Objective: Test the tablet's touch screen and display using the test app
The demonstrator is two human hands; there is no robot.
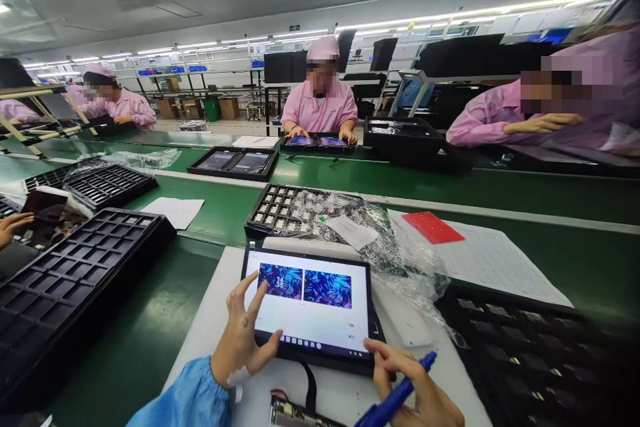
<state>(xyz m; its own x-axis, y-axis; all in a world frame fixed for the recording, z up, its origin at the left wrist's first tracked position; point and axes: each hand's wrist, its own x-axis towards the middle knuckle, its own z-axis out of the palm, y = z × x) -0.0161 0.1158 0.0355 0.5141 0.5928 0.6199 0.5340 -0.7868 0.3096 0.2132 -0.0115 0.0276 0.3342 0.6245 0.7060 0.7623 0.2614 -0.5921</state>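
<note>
A tablet screen (310,320), lit with two blue patterned pictures and a row of icons, lies tilted on a white mat (200,347) in front of me. My left hand (247,327) reaches over its left side with fingers spread, fingertips at or just above the glass. My right hand (415,380) is by the lower right corner, its forefinger pointing at the screen edge, while the other fingers grip a blue pen (395,393). Below the tablet, a black ribbon cable (310,383) runs to a circuit board (300,413), partly cut off by the frame.
Black compartment trays stand left (75,280) and right (530,340). Beyond the tablet, a tray of small parts (277,208) lies under crumpled clear plastic (400,260), near a red card (434,227) and paper sheets (500,257). Co-workers in pink sit across the green bench (320,177). Another person's hand (13,227) shows left.
</note>
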